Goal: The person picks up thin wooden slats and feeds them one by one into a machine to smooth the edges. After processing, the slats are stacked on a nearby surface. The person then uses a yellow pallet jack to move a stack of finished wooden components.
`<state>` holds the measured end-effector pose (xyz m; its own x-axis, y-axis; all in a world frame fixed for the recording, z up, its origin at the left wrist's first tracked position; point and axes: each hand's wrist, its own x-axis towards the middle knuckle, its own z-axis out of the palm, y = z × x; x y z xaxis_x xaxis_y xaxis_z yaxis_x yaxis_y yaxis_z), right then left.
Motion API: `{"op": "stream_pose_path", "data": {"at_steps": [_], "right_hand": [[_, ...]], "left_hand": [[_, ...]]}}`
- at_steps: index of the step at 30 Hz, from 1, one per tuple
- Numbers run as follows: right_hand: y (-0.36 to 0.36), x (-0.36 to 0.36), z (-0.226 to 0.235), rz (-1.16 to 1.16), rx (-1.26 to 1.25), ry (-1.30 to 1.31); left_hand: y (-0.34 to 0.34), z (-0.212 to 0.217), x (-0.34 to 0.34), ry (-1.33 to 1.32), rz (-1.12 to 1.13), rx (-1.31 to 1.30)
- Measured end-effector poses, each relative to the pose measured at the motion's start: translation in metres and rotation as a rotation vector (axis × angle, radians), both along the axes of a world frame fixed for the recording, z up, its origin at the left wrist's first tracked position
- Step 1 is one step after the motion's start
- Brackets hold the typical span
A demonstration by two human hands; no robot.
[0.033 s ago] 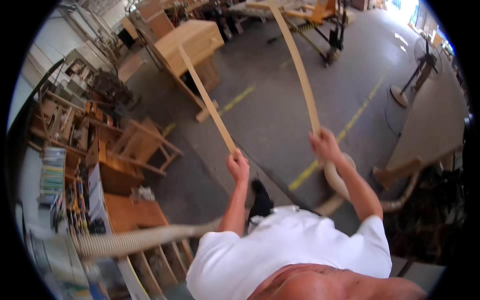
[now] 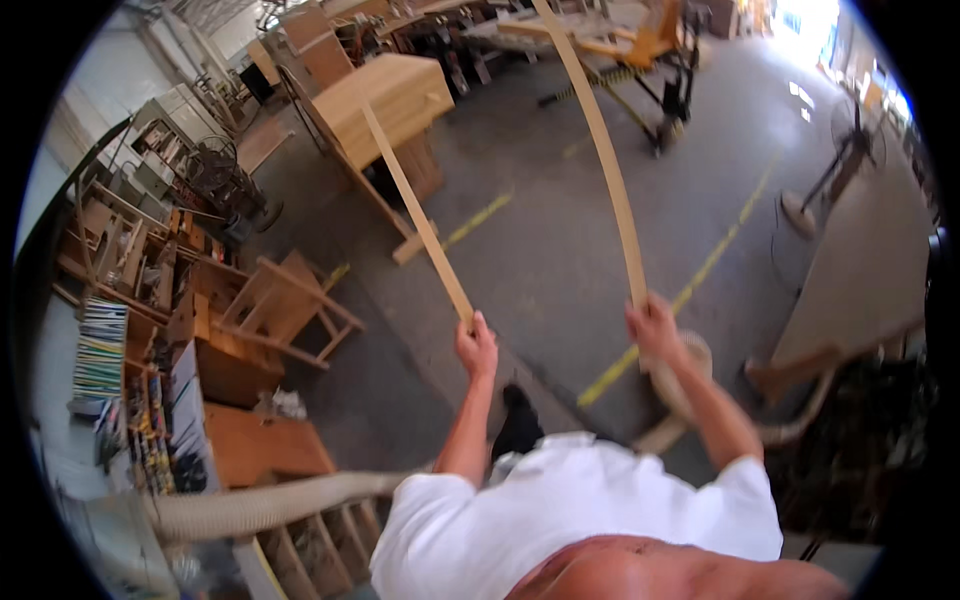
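My left hand (image 2: 477,346) is closed round the near end of a long, thin wooden strip (image 2: 413,207), which slants away to the upper left. A second wooden strip (image 2: 608,150) is gripped by its near end in my right hand (image 2: 653,327); it reaches up past the top edge of the view. Both strips are pale and narrow, held well apart from each other. The far end of the left strip overlaps a pale wooden cabinet (image 2: 385,95) in the picture, and I cannot tell whether they touch.
A small wooden stool (image 2: 290,308) stands to the left, beside shelving with tools. Ribbed hoses (image 2: 290,502) run at lower left and near my right arm. An orange pallet truck (image 2: 655,45) is ahead. On the right are a standing fan (image 2: 850,150) and a large board (image 2: 860,250).
Both hands and their strips sit slightly lower in the view. The surroundings have shifted a little downward too. Each hand keeps its grip.
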<state>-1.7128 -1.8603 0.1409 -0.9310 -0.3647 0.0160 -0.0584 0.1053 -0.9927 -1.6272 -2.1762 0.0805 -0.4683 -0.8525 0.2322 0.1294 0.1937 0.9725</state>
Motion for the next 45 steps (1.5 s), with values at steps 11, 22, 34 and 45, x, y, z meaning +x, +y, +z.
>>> {"op": "stream_pose_path", "data": {"at_steps": [11,22,34,45], "right_hand": [[-0.202,-0.197,-0.051,-0.324,0.247,0.023],[-0.42,-0.531,-0.051,-0.021,0.211,0.178],[-0.654,-0.778,0.001,0.16,0.19,0.119],[-0.84,-0.904,0.029,0.272,0.264,0.075]], "left_hand": [[-0.258,0.026,-0.237,-0.214,0.076,0.105],[-0.508,0.046,-0.477,-0.244,0.356,-0.149],[-0.742,0.054,-0.676,-0.286,0.37,0.023],[-0.924,0.02,-0.75,-0.534,0.205,0.258]]}}
